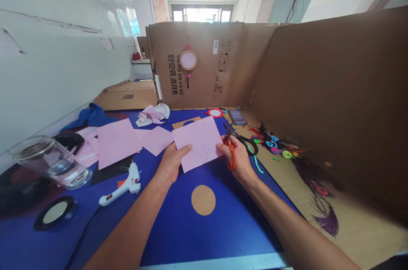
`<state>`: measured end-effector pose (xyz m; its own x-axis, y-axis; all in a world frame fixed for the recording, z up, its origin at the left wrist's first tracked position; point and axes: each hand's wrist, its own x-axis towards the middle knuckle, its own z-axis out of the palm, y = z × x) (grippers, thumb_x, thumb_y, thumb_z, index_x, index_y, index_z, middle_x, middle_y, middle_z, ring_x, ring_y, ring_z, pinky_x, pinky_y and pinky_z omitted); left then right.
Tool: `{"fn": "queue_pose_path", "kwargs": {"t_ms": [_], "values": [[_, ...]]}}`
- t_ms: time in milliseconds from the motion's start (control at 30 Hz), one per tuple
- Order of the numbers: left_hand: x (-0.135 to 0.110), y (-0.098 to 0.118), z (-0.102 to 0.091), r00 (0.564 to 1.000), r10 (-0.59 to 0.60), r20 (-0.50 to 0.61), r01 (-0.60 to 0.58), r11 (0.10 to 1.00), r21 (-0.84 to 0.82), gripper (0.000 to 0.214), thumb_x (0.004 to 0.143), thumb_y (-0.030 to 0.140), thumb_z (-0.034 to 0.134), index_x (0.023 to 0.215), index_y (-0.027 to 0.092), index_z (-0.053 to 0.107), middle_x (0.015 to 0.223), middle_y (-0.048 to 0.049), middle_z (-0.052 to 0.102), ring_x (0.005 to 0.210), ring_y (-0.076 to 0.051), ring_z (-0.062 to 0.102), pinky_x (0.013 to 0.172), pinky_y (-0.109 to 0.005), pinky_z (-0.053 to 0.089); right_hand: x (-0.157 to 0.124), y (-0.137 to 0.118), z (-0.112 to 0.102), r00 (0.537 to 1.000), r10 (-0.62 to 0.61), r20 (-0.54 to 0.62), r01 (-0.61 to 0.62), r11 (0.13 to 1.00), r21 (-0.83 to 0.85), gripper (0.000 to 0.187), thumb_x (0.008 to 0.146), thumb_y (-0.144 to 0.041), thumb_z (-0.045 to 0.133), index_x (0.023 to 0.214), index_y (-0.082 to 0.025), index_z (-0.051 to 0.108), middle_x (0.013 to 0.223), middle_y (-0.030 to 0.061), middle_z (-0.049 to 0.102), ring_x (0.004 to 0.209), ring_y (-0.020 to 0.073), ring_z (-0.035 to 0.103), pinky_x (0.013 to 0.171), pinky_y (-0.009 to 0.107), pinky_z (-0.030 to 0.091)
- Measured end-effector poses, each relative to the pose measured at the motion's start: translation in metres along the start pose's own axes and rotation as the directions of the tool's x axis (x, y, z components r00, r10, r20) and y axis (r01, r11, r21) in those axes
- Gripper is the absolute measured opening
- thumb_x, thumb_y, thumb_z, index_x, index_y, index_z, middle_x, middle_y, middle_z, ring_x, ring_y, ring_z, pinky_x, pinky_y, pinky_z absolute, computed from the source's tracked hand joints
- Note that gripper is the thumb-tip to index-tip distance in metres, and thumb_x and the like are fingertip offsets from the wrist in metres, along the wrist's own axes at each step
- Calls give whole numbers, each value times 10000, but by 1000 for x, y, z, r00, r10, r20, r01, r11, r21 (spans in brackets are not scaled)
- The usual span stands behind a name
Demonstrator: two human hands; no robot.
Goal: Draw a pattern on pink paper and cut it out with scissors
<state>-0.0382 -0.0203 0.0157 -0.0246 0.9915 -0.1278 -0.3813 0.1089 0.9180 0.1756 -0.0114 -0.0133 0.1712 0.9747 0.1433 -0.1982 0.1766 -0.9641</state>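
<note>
Between my hands is a pink paper sheet (200, 142) with faint curved pencil lines on it. My left hand (172, 160) grips its left edge, thumb on top. The right edge is pinched by my right hand (237, 155), which also carries orange-handled scissors (232, 151), blades pointing up and away. Below the sheet, a brown cardboard circle (203, 200) lies flat on the blue table (178, 236). Just beyond the paper is a cardboard piece (181, 124) with a round cut-out, partly covered. Black-handled scissors (250, 144) rest behind my right hand.
Pink sheets (116, 140), a white glue gun (124, 187), a glass jar (60, 166) and a tape roll (55, 214) occupy the left. Colourful craft bits (276, 144) and a purple tassel (327, 221) lie right. Cardboard walls (204, 79) enclose the back and right; a round ornament (188, 60) hangs there.
</note>
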Motion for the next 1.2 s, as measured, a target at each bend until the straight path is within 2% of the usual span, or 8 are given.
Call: {"fn": "queue_pose_path", "kwargs": {"t_ms": [433, 633, 767, 900, 1067, 1200], "values": [[-1, -4, 0, 997, -49, 56, 50, 999, -21, 515, 636, 278, 1000, 1099, 114, 844, 1126, -199, 859, 1055, -381, 827, 1034, -505, 632, -2, -5, 1, 1000, 5, 6, -5, 1000, 2, 413, 660, -411, 938, 957, -244, 704, 751, -44, 619, 632, 159, 519, 567, 299, 445], [1, -6, 0, 1000, -5, 2, 5, 999, -52, 501, 629, 253, 999, 1087, 132, 836, 1144, -187, 859, 1118, -386, 813, 1075, -527, 615, -4, -7, 3, 1000, -2, 29, 3, 1000, -6, 378, 698, -439, 925, 940, -249, 704, 751, -42, 621, 620, 156, 519, 589, 312, 454], [0, -2, 0, 998, -32, 55, 36, 997, -73, 499, 645, 245, 988, 1105, 128, 834, 1182, -198, 851, 1161, -400, 801, 1063, -523, 629, -1, -7, -1, 999, 9, 50, -9, 1000, 6, 404, 675, -425, 934, 958, -253, 702, 743, -45, 623, 614, 163, 527, 570, 312, 450], [0, 14, -5, 992, -39, 118, 51, 993, -102, 474, 691, 293, 970, 1117, 136, 834, 1198, -202, 848, 1163, -406, 801, 974, -483, 672, 4, -15, -9, 993, 30, 111, -29, 999, -14, 388, 689, -438, 932, 946, -248, 712, 723, -45, 601, 618, 162, 514, 572, 314, 456], [0, 28, -13, 990, -104, 100, 104, 995, 10, 438, 721, 286, 934, 1111, 121, 821, 1105, -211, 858, 999, -384, 839, 709, -387, 684, 4, -22, -14, 983, 47, 175, -41, 999, -35, 378, 696, -465, 932, 911, -246, 710, 723, -39, 593, 622, 159, 502, 577, 310, 450], [-2, 24, -11, 990, -133, 55, 130, 990, 48, 423, 708, 191, 907, 1115, 126, 815, 1087, -193, 863, 951, -360, 846, 697, -374, 684, 1, -22, -11, 985, 54, 165, -52, 998, -20, 419, 689, -479, 942, 950, -248, 709, 732, -40, 595, 639, 163, 509, 590, 310, 465]]}}
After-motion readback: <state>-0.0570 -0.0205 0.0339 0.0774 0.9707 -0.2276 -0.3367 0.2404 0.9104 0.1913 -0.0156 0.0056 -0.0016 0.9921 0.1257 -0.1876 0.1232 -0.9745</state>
